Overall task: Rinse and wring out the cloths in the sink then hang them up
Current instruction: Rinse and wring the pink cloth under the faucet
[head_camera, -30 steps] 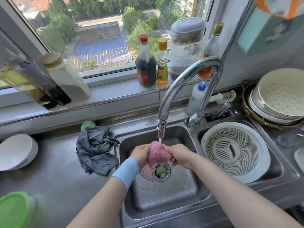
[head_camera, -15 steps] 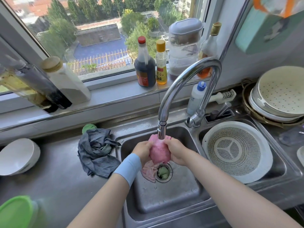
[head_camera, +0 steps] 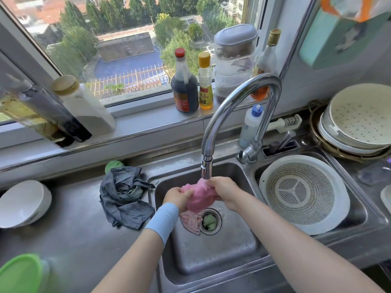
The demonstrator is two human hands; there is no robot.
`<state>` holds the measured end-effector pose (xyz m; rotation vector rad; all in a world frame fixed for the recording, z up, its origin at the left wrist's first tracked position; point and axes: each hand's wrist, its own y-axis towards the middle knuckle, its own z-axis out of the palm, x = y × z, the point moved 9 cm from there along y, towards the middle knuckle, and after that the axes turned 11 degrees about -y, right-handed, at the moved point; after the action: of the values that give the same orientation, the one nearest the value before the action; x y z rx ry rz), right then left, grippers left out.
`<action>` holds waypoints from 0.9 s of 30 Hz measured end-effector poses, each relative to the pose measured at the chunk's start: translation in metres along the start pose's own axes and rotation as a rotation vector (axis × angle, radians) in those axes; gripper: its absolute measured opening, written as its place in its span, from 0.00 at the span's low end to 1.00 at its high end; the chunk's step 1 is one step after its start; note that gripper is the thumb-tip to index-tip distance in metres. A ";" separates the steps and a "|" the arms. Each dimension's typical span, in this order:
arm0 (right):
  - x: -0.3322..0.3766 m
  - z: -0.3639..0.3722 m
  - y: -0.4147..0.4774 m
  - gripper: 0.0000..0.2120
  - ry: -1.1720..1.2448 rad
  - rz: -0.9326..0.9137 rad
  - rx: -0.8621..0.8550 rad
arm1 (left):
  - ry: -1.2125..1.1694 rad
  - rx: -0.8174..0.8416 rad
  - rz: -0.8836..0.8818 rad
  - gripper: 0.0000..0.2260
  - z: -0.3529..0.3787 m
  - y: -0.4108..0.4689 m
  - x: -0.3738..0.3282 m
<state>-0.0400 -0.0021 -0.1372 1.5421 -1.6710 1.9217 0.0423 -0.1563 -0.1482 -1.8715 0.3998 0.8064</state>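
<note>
A bunched pink cloth [head_camera: 201,197] is held right under the spout of the chrome faucet [head_camera: 237,102], above the left sink basin [head_camera: 211,261]. My left hand [head_camera: 176,197], with a light blue wristband, grips its left side. My right hand [head_camera: 227,190] grips its right side, close to the spout. A paler pink end [head_camera: 191,222] hangs down beside the drain [head_camera: 210,222], where something green lies. A crumpled dark grey cloth [head_camera: 124,197] lies on the counter left of the sink, with a green bit behind it.
A white colander [head_camera: 304,193] fills the right basin. Stacked strainers [head_camera: 357,117] sit at the far right. Bottles and jars [head_camera: 185,85] line the windowsill. A white bowl [head_camera: 22,203] and a green lid [head_camera: 21,273] stand on the left counter.
Both hands have lifted the pink cloth from just above the drain up against the faucet spout and shifted their grip on it.
</note>
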 end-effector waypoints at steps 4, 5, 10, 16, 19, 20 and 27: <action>0.014 0.010 -0.007 0.25 -0.264 -0.141 0.052 | 0.459 -0.021 0.289 0.21 0.003 -0.014 -0.034; 0.016 0.008 -0.006 0.25 -0.275 -0.149 0.049 | 0.404 0.074 0.399 0.21 0.013 -0.020 -0.045; 0.020 -0.017 -0.002 0.21 -0.240 -0.123 -0.026 | 0.172 0.313 0.465 0.09 0.027 -0.026 -0.055; 0.003 -0.016 -0.012 0.09 -0.203 -0.096 0.282 | 0.202 0.257 0.379 0.07 0.013 -0.011 -0.053; 0.003 -0.028 -0.007 0.12 -0.229 -0.068 0.143 | 0.237 0.248 0.288 0.16 0.012 -0.008 -0.048; 0.004 -0.029 -0.006 0.14 -0.250 -0.066 0.107 | 0.254 0.230 0.280 0.16 0.010 -0.006 -0.049; 0.002 -0.029 -0.001 0.13 -0.265 0.007 -0.025 | 0.247 0.187 0.297 0.09 -0.006 0.003 -0.059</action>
<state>-0.0566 0.0208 -0.1308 1.8507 -1.7931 1.7551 -0.0001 -0.1680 -0.1081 -1.7622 0.8946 0.7044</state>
